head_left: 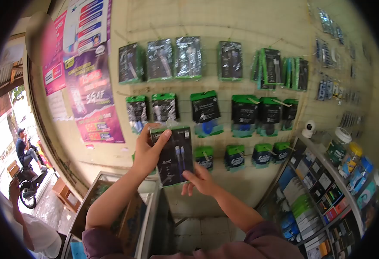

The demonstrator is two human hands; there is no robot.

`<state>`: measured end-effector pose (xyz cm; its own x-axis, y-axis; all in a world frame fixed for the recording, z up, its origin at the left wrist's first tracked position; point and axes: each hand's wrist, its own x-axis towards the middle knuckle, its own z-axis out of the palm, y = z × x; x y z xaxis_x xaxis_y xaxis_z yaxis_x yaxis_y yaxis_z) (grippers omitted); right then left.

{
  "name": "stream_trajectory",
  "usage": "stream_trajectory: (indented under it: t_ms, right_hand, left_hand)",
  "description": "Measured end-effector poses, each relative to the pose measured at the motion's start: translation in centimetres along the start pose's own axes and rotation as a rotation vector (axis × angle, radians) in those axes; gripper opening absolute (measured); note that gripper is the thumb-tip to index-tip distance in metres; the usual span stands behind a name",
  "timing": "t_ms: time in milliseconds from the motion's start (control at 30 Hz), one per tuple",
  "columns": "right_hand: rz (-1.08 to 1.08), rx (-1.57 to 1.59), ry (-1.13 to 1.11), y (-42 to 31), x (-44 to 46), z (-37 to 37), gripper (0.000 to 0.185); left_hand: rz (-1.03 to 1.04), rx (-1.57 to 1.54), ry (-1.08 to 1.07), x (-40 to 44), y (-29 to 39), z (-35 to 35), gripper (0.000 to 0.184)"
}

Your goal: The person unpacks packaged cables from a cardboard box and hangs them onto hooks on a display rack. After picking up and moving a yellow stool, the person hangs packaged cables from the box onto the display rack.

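Observation:
A black cable package [172,157] with a clear hanging tab is held upright in front of the wall. My left hand [152,146] grips its upper left side, thumb across the front and fingers behind. Low on the right edge, my right hand [200,179] pinches the same package with the thumb in front. Behind it on the wall hang green-topped black packages [206,110] in a row, with black packs in clear wrap [188,58] above them and smaller green-topped packs [235,157] below.
Posters [88,82] cover the left wall. A glass display case [107,207] stands at lower left, a stocked shelf case [319,181] with jars [339,142] at right. Outside sits a person [23,146] on a motorcycle; another person's arm [19,211] shows lower left.

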<state>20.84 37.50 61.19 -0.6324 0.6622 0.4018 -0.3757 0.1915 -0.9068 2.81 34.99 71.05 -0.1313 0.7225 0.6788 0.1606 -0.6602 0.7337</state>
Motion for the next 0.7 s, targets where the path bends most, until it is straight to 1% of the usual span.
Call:
stream_trajectory:
  t_ms: [33,67,100,167,200,300,333,433,467,600,700]
  right_hand:
    - [-0.027,-0.019,0.073,-1.5,-0.6,-1.6,0.038]
    - [-0.130,-0.055,0.132,-3.1,-1.0,-3.3,0.034]
    - [-0.169,-0.082,0.184,-4.7,-1.1,-5.2,0.033]
    - [-0.244,-0.135,0.287,-8.2,-1.1,-8.8,0.032]
    - [-0.286,-0.156,0.323,-10.0,-0.9,-10.2,0.032]
    - [-0.428,-0.215,0.392,-15.3,0.4,-13.3,0.032]
    - [-0.452,-0.234,0.395,-16.6,1.1,-14.4,0.032]
    - [-0.534,-0.304,0.404,-20.4,3.9,-16.9,0.035]
    - [-0.561,-0.325,0.410,-21.4,4.8,-17.4,0.036]
    - [-0.590,-0.327,0.395,-24.0,7.9,-18.8,0.037]
    - [-0.586,-0.346,0.417,-24.7,9.9,-19.7,0.038]
  left_hand:
    - [0.084,-0.075,0.010,0.8,-0.1,2.7,0.030]
    - [0.100,-0.192,-0.012,1.6,-0.3,5.2,0.037]
    - [-0.001,-0.295,-0.088,2.1,0.4,7.5,0.046]
    - [0.112,-0.309,-0.112,3.3,0.5,12.1,0.052]
    - [0.138,-0.359,-0.157,4.2,0.6,14.2,0.052]
    - [0.177,-0.369,-0.185,6.4,0.8,18.8,0.056]
    - [0.229,-0.370,-0.168,7.2,1.0,20.1,0.056]
    - [0.414,-0.287,-0.064,10.3,1.6,22.7,0.053]
    - [0.410,-0.389,-0.068,11.7,1.4,23.5,0.050]
    - [0.470,-0.375,-0.012,16.8,1.0,25.0,0.045]
    - [0.506,-0.351,0.056,18.7,0.9,25.4,0.043]
